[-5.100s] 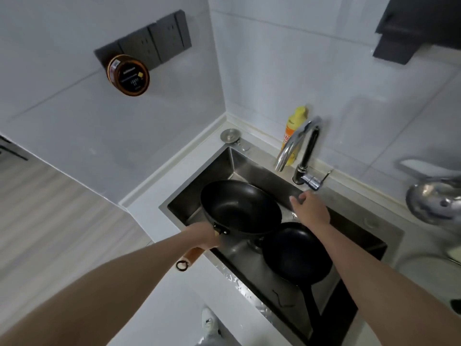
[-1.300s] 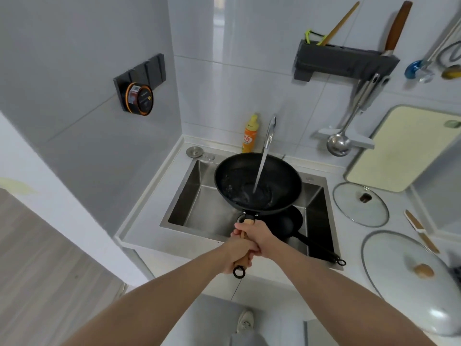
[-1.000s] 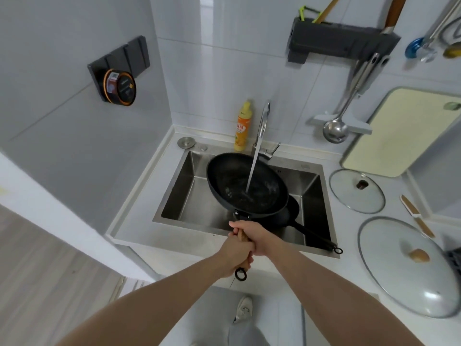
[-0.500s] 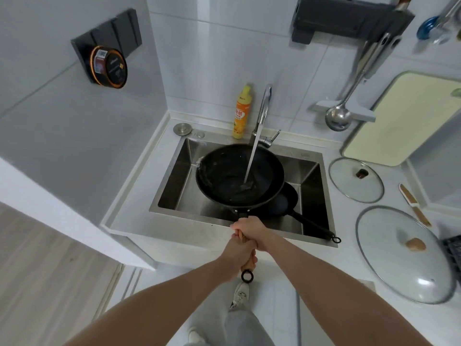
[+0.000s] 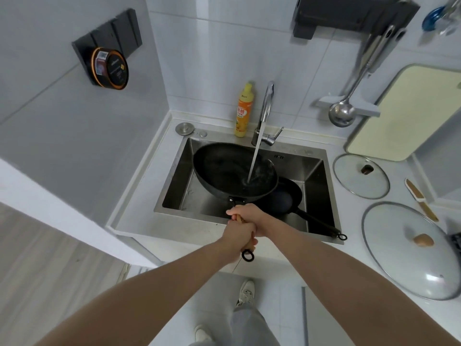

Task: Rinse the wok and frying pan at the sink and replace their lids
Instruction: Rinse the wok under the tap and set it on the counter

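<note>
With my left hand [image 5: 238,233] and right hand [image 5: 252,216] both clamped on its wooden handle, I hold the round black wok [image 5: 234,171] over the steel sink [image 5: 321,176], tap water pooling inside. Beneath lies the dark pan [image 5: 287,198]. Two glass lids [image 5: 361,176] rest on the white table [image 5: 139,218], right.

frying pan [image 5: 287,196] half hidden under wok [image 5: 232,171]
</note>
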{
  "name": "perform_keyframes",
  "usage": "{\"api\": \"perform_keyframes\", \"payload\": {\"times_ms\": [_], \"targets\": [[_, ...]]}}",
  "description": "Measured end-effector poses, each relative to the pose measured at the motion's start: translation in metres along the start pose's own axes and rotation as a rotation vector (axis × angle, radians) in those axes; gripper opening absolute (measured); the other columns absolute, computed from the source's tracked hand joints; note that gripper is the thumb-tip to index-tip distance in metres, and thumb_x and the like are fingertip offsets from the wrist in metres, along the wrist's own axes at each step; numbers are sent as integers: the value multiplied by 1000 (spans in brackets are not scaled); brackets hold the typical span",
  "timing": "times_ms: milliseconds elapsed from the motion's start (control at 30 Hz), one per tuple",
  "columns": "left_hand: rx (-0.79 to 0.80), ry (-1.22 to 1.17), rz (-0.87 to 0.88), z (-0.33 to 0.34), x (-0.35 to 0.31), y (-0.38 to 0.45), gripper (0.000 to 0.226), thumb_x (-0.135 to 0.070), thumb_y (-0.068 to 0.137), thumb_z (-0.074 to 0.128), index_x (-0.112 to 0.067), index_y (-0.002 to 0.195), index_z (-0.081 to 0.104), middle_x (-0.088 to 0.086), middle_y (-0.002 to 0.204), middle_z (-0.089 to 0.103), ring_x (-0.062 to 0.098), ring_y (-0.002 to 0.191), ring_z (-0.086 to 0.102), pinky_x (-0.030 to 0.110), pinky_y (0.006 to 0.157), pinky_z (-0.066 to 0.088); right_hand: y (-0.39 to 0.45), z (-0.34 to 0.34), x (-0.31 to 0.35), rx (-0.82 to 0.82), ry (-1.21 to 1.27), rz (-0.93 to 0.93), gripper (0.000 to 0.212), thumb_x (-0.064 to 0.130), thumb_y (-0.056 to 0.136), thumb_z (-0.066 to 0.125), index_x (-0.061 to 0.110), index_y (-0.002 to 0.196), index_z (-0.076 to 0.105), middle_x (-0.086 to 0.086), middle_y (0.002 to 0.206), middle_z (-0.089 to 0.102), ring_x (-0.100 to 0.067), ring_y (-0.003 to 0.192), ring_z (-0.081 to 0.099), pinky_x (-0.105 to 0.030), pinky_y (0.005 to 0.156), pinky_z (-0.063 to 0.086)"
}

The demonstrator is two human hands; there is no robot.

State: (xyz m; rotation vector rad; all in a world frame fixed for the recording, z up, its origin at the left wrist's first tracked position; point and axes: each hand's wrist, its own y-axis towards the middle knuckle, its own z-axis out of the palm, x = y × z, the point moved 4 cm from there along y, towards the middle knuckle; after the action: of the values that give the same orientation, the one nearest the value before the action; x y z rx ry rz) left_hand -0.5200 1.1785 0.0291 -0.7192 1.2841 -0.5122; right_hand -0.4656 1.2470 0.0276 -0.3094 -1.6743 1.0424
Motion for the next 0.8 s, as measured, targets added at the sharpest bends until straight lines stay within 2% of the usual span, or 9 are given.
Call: {"api": "perform_keyframes", "payload": {"times_ms": [67, 167, 233, 333, 467, 600, 700, 767, 800], "targets": [[38, -60, -38, -2, -3, -2, 15, 0, 79, 51, -5, 93, 49, 10, 74, 50, 15, 55, 52, 22, 42, 42, -1, 0, 3, -36, -34, 17, 31, 13, 90, 68, 12, 62, 56, -3, 59, 54, -13, 55, 53, -28, 63, 48], [106, -80, -46, -2, 0, -5, 8, 0, 83, 52, -7, 84, 49, 7, 69, 49, 12, 51, 50, 22, 44, 42, -1, -3, 1, -95, -79, 3, 30, 10, 89, 66, 10, 61, 55, -2, 57, 54, -11, 51, 51, -26, 59, 46], [129, -39, -9, 1, 5, -5, 8, 0, 83, 52, -5, 89, 50, 7, 68, 50, 13, 49, 51, 24, 44, 43, 0, -7, -5, -132, -85, -23, 29, 10, 90, 66, 9, 62, 56, -2, 58, 55, -11, 52, 50, -25, 58, 46], [104, 72, 68, 5, 11, -3, 23, -2, 84, 52, 3, 107, 52, 8, 69, 54, 15, 48, 56, 27, 46, 47, 3, -13, -14, -171, -69, -61, 33, 18, 90, 69, 10, 63, 54, -2, 57, 54, -11, 52, 53, -23, 56, 47], [50, 183, 128, 6, 12, -2, 29, -4, 87, 52, 5, 114, 50, 9, 73, 58, 15, 50, 61, 28, 50, 51, 4, -14, -18, -117, 38, -80, 31, 25, 86, 77, 10, 68, 58, -11, 70, 63, -18, 65, 69, -32, 73, 59], [9, 215, 167, 7, 5, -5, 27, -2, 87, 51, 0, 113, 49, 12, 80, 57, 15, 48, 61, 25, 45, 50, 1, -12, -12, -39, 106, -68, 23, 21, 87, 76, 8, 79, 60, -8, 70, 66, -21, 77, 71, -37, 81, 60], [-19, 198, 140, 5, -5, -5, 24, -3, 85, 52, -1, 109, 50, 12, 79, 57, 17, 51, 61, 26, 46, 49, 3, -12, -4, -19, 85, -37, 27, 15, 88, 73, 9, 67, 57, -7, 69, 63, -21, 81, 71, -38, 86, 58], [-17, 160, 80, 3, -9, -2, 31, -5, 82, 54, 1, 112, 51, 11, 76, 58, 18, 54, 63, 26, 47, 48, 5, -10, -2, -21, 56, -2, 31, 16, 88, 72, 12, 61, 59, -6, 68, 61, -23, 85, 67, -41, 93, 54], [-4, 140, 50, 2, -10, -1, 31, -6, 82, 55, 1, 112, 52, 10, 75, 58, 18, 56, 62, 26, 48, 48, 6, -9, -2, -27, 43, 16, 30, 16, 88, 72, 13, 60, 60, -5, 66, 60, -23, 84, 65, -40, 90, 54]]}}
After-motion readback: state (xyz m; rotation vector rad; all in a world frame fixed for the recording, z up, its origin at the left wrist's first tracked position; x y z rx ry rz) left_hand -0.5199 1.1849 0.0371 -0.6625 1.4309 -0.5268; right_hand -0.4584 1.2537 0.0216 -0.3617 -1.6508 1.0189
